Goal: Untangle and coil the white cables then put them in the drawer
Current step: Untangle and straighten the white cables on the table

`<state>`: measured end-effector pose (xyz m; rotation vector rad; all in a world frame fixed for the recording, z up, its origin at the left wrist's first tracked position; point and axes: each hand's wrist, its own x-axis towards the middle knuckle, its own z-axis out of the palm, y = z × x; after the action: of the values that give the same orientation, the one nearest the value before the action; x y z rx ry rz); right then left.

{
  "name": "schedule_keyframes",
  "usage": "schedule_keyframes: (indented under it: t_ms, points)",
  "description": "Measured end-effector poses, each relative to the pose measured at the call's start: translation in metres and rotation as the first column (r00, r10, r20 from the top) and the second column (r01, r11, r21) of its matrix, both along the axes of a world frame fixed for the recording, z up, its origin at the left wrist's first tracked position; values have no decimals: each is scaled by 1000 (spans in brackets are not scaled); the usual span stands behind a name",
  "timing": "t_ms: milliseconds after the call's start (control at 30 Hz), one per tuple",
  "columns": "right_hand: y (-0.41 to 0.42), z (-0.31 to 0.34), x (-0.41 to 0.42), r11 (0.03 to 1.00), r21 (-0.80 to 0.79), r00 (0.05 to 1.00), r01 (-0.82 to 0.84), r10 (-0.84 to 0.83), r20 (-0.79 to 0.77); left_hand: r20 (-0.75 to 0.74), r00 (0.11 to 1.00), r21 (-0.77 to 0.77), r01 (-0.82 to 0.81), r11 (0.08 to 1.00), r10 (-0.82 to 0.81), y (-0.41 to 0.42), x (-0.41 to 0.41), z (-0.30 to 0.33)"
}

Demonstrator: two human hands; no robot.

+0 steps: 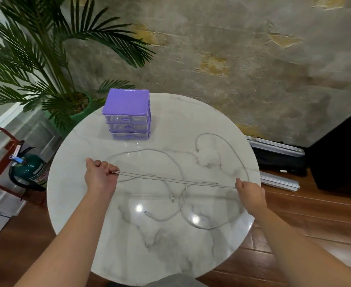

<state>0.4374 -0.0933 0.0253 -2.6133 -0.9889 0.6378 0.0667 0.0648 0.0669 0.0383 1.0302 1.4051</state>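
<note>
Above a round marble table, the left hand and right hand each pinched a doubled white cable, stretched taut left to right between them. Another white cable's loops lay beneath. The purple drawer unit stood beyond, nearer the left hand.

Your left hand hides the cable end in its curled fingers — same at your right hand. Where the loops cross near centre, you can't tell which strand lies on top. Drawer unit contents unreadable through the clear fronts. Extinguisher label blurred — plant cut off top-left.
</note>
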Motion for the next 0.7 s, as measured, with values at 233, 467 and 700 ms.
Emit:
schedule_keyframes:
  t_ms: [233, 467, 700]
  points:
    - [3, -11, -11, 981, -179, 988, -80, 102, 116, -32, 999, 8, 37, 999, -37, -11, -2, 0]
    - [27, -9, -39, 976, -104, 978, -193, 200, 60, -103, 990, 46, 106, 993, -101, -13, -7, 8]
    - [66, -1, -107, 958, 1, 905, -288, 272, -325, -42, 989, 60, 143, 988, -141, -13, -7, 11]
